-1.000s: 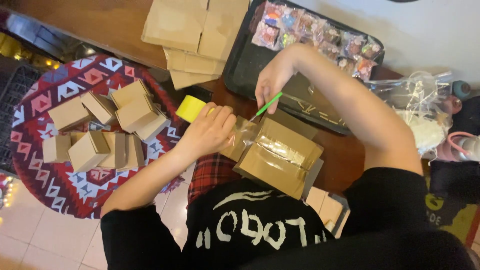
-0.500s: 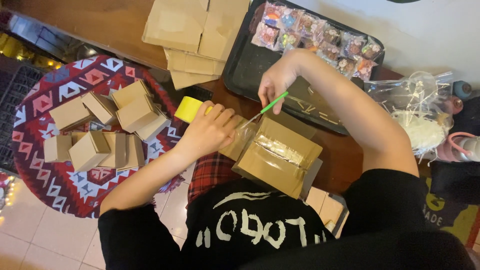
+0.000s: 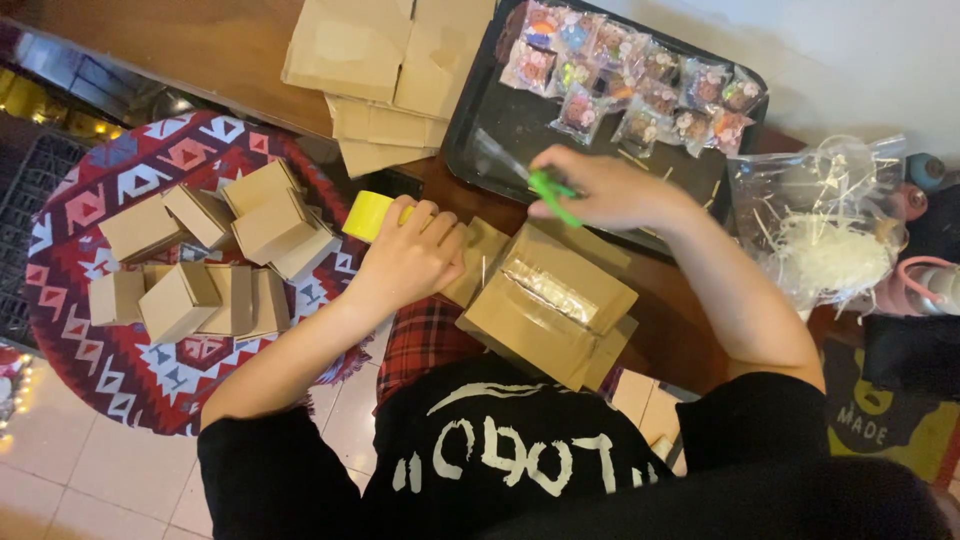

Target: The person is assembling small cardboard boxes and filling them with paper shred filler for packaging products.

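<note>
Scissors lifted off the taped box

Fingers (image 3: 585, 190) of the right hand (image 3: 610, 188) clamped on green-handled scissors (image 3: 545, 185), now raised over the black tray (image 3: 500, 130) instead of down at the tape as a moment ago; cut judged done. Left hand (image 3: 405, 262) curled, fingers together, pressing the cardboard box (image 3: 545, 305) at its flap, yellow tape roll (image 3: 368, 214) just beyond. Right forearm stretched forward, left elbow bent; box on lap at bench edge

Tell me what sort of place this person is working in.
Probably a home packing spot, not a workshop: folded cardboard boxes piled on a patterned rug, a black tray of wrapped sweets, and a bag of shredded filler.
</note>
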